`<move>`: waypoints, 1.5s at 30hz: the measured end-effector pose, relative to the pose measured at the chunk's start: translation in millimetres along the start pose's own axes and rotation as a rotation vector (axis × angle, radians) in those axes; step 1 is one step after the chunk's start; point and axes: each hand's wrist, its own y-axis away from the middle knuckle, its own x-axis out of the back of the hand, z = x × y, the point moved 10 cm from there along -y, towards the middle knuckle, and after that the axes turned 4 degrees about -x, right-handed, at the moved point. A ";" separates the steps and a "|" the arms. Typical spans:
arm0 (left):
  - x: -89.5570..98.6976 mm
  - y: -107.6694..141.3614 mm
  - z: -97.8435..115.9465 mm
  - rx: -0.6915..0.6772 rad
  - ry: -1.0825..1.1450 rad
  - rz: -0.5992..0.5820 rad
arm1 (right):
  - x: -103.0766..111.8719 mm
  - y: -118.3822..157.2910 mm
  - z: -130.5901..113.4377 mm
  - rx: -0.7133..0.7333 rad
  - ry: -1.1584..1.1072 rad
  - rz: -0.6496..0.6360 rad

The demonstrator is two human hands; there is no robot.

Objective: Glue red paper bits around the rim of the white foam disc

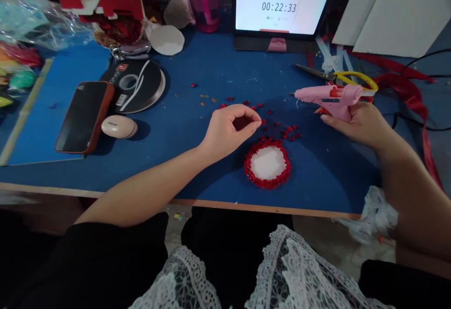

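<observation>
Left grip (225, 128) narrow, thumb against forefinger near red pieces (290, 129), right grip (366, 122) around pink glue gun (326, 96)

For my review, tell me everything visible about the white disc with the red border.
The white disc looks round and matte, perhaps card or felt. Small, crinkled red pieces form a ring around its edge, leaving a plain middle. It lies flat on the blue table, near the front edge, with loose red bits scattered just beyond it. The left hand and right hand are apart from it.
</observation>
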 end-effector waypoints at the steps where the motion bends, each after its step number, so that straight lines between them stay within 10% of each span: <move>1: -0.2 0.1 -0.3 0.005 0.003 -0.001 | -0.3 2.1 -2.4 -0.011 -0.027 -0.012; 12: 2.0 1.1 -0.1 0.017 -0.027 0.010 | -32.9 24.8 -48.9 0.042 -0.683 -0.306; 45: -0.5 2.7 6.7 -0.007 -0.024 -0.018 | -40.7 26.0 -50.3 -0.032 -0.579 -0.341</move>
